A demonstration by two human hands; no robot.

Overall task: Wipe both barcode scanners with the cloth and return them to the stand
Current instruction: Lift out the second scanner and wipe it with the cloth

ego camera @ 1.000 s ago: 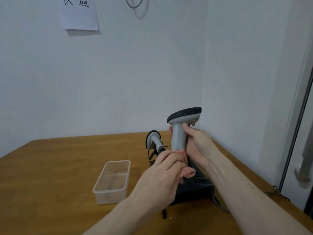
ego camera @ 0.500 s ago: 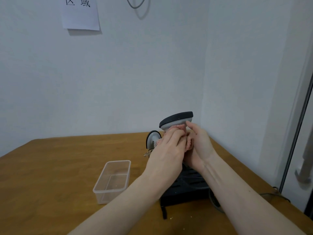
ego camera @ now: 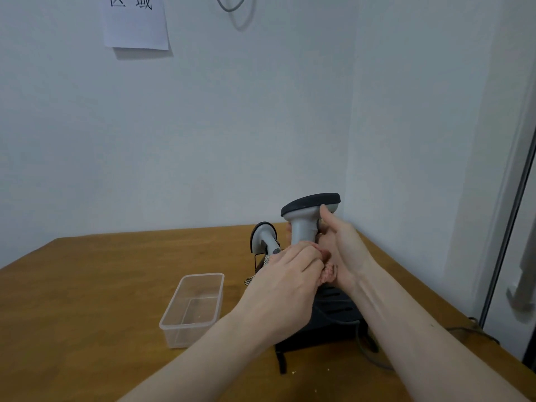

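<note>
My right hand [ego camera: 342, 250] grips a grey barcode scanner [ego camera: 304, 221] with a black top, holding it upright above the black stand [ego camera: 327, 317]. My left hand [ego camera: 287, 282] holds a pinkish cloth [ego camera: 327, 272] bunched around the lower handle of that scanner. A checked corner of the cloth hangs out to the left of my left hand. The second scanner [ego camera: 265, 237], grey with a black head, sits on the stand just behind my left hand, partly hidden by it.
A clear plastic box [ego camera: 193, 309] stands on the wooden table [ego camera: 101, 285] left of the stand. Grey cables [ego camera: 365, 349] trail from the stand toward the table's right edge. White walls meet in a corner just behind the scanners. A door frame stands at far right.
My left hand with the cloth slid up the scanner handle to just under the head, then back down to its lower part. My right hand kept its grip throughout.
</note>
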